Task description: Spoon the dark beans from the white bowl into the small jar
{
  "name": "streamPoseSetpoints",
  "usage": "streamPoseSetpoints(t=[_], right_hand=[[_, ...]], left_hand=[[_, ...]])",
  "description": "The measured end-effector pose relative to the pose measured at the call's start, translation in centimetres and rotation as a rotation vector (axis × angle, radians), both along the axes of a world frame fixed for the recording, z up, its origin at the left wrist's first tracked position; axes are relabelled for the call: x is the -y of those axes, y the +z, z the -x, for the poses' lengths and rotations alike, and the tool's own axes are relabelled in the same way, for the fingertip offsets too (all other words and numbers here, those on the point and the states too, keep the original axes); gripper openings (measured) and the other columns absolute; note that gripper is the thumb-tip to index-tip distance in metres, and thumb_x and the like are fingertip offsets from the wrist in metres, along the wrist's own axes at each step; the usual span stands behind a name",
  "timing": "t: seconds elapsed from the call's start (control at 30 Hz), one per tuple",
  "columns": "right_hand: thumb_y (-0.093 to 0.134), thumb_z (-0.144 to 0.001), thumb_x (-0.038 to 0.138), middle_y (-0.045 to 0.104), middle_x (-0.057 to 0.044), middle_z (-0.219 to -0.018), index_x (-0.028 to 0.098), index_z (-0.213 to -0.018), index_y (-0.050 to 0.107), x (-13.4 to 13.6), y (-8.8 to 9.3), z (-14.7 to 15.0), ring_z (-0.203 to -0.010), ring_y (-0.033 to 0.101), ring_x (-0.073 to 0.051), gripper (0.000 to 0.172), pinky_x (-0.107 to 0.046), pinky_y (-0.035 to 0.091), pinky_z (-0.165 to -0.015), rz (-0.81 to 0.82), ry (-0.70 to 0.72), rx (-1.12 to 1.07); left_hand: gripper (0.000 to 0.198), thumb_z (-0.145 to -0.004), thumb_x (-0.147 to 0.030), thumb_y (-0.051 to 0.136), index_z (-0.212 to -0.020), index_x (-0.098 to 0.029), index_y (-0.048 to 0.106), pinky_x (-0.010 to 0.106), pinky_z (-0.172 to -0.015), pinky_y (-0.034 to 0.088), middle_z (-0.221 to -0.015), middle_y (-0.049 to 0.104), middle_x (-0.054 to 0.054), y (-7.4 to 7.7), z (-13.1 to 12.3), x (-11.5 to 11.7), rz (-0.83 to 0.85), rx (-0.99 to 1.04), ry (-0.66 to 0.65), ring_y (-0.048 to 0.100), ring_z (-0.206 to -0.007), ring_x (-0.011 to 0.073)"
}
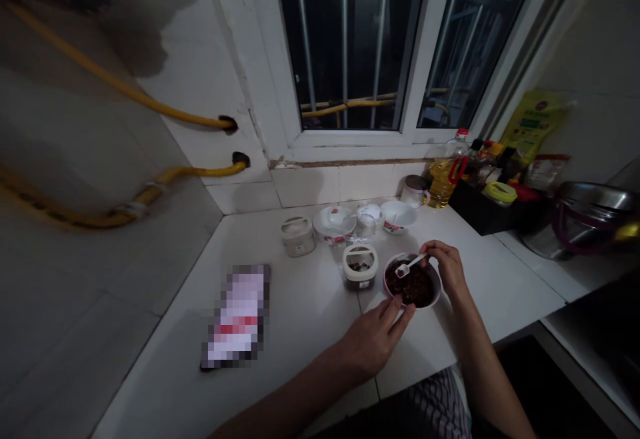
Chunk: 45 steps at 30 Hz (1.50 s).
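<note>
While the right hand [447, 268] pinches a small, likely light white plastic spoon [406, 268] by its handle, the left hand [373, 339], fingers parted, steadies a round pinkish-white bowl [437, 288].

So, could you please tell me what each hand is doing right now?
Left hand: open, touching the bowl at its near side.
Right hand: closed on a white spoon.

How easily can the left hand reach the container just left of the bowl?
Probably yes: only bare counter shows between the left hand and the container, though the fingers appear to touch the bowl.
</note>
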State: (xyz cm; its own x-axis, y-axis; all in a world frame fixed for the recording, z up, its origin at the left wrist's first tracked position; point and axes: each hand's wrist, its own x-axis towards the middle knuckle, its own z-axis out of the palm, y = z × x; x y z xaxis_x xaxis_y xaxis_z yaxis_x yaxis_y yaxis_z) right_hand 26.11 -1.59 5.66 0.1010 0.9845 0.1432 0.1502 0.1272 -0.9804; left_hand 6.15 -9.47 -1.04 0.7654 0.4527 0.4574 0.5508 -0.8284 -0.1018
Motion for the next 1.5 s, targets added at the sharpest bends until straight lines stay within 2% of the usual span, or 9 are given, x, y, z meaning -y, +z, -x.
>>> streamPoseSetpoints(t=[0.4, 0.5, 0.6, 0.73, 0.8, 1.03, 1.27, 1.33, 1.5], right_hand=[[0.053, -0.068, 0.028, 0.059, 0.001, -0.05, 0.019, -0.067, 0.063, -0.1, 1.3, 0.9, -0.055, 0.055, -0.017, 0.014, -0.029, 0.044, -0.061, -0.088, -0.045, -0.014], [0.05, -0.079, 0.031, 0.061, 0.0, -0.06, 0.019, -0.078, 0.062, 0.4, 2.0, 2.6, -0.062, 0.058, -0.018, 0.016, -0.032, 0.046, -0.069, -0.229, 0.014, 0.066], [0.044, -0.088, 0.025, 0.064, -0.002, -0.069, 0.021, -0.085, 0.062, 1.1, 2.3, 4.6, -0.075, 0.058, -0.02, 0.019, -0.039, 0.042, -0.086, -0.5, 0.107, 0.355], [0.039, -0.088, 0.013, 0.066, -0.003, -0.076, 0.022, -0.091, 0.06, 1.6, 2.2, 5.9, -0.076, 0.056, -0.02, 0.024, -0.046, 0.034, -0.098, -0.792, 0.345, 0.711], [0.038, -0.087, 0.012, 0.065, -0.002, -0.076, 0.022, -0.092, 0.06, 1.5, 2.1, 5.4, -0.076, 0.057, -0.02, 0.025, -0.047, 0.035, -0.098, -0.821, 0.318, 0.719], [0.04, -0.087, 0.02, 0.057, 0.001, -0.056, 0.024, -0.076, 0.059, 0.8, 1.6, 0.4, -0.068, 0.055, -0.021, 0.022, -0.042, 0.041, -0.086, -0.669, -0.096, 0.559], [0.042, -0.078, 0.02, 0.068, -0.002, -0.07, 0.023, -0.07, 0.063, 0.3, 0.0, 0.0, -0.083, 0.057, -0.023, 0.023, -0.042, 0.039, -0.088, -0.411, 0.141, 0.729], [0.042, -0.077, 0.022, 0.066, -0.002, -0.065, 0.022, -0.069, 0.064, 0.3, -0.4, 0.3, -0.083, 0.057, -0.024, 0.024, -0.04, 0.042, -0.084, -0.318, 0.119, 0.652], [0.046, -0.07, 0.026, 0.055, 0.002, -0.047, 0.02, -0.064, 0.063, 0.3, -0.4, 0.1, -0.052, 0.051, -0.017, 0.019, -0.029, 0.041, -0.058, -0.1, -0.003, 0.269]], left_hand=[[0.044, -0.092, -0.006, 0.039, -0.136, -0.004, 0.042, 0.035, -0.084, 0.056, -0.121, 0.061, 0.022, -0.2, -0.1, -0.1, -0.032, 0.018, -0.006, 0.062, -0.107, 0.0268], [0.044, -0.092, -0.007, 0.038, -0.136, -0.005, 0.041, 0.035, -0.083, 0.056, -0.121, 0.06, 0.022, -0.2, -0.1, -0.1, -0.03, 0.017, -0.002, 0.062, -0.106, 0.0267], [0.046, -0.092, -0.008, 0.039, -0.138, -0.006, 0.04, 0.036, -0.084, 0.055, -0.123, 0.059, 0.022, -0.1, -0.2, -0.1, -0.022, 0.025, 0.005, 0.061, -0.107, 0.0265], [0.044, -0.093, -0.009, 0.04, -0.136, -0.007, 0.043, 0.033, -0.082, 0.055, -0.123, 0.06, 0.019, 0.0, -0.4, -0.1, -0.041, 0.049, 0.011, 0.061, -0.105, 0.0249], [0.043, -0.093, -0.009, 0.039, -0.135, -0.006, 0.044, 0.033, -0.083, 0.055, -0.122, 0.06, 0.019, 0.0, -0.4, -0.1, -0.051, 0.055, 0.007, 0.061, -0.105, 0.0247], [0.045, -0.092, -0.007, 0.04, -0.137, -0.004, 0.04, 0.035, -0.085, 0.054, -0.124, 0.059, 0.023, -0.2, -0.3, -0.1, -0.026, 0.024, -0.003, 0.06, -0.109, 0.0271], [0.043, -0.093, -0.006, 0.036, -0.135, -0.005, 0.043, 0.035, -0.081, 0.057, -0.119, 0.062, 0.022, 0.0, -0.1, -0.1, -0.05, 0.027, 0.003, 0.063, -0.104, 0.0265], [0.044, -0.093, -0.006, 0.036, -0.136, -0.005, 0.041, 0.035, -0.083, 0.056, -0.12, 0.061, 0.021, 0.1, -0.1, -0.1, -0.04, 0.015, 0.001, 0.062, -0.106, 0.0257], [0.046, -0.093, -0.006, 0.036, -0.139, -0.008, 0.04, 0.034, -0.084, 0.056, -0.124, 0.06, 0.02, -0.2, -0.1, -0.1, -0.019, 0.001, 0.013, 0.061, -0.108, 0.025]])
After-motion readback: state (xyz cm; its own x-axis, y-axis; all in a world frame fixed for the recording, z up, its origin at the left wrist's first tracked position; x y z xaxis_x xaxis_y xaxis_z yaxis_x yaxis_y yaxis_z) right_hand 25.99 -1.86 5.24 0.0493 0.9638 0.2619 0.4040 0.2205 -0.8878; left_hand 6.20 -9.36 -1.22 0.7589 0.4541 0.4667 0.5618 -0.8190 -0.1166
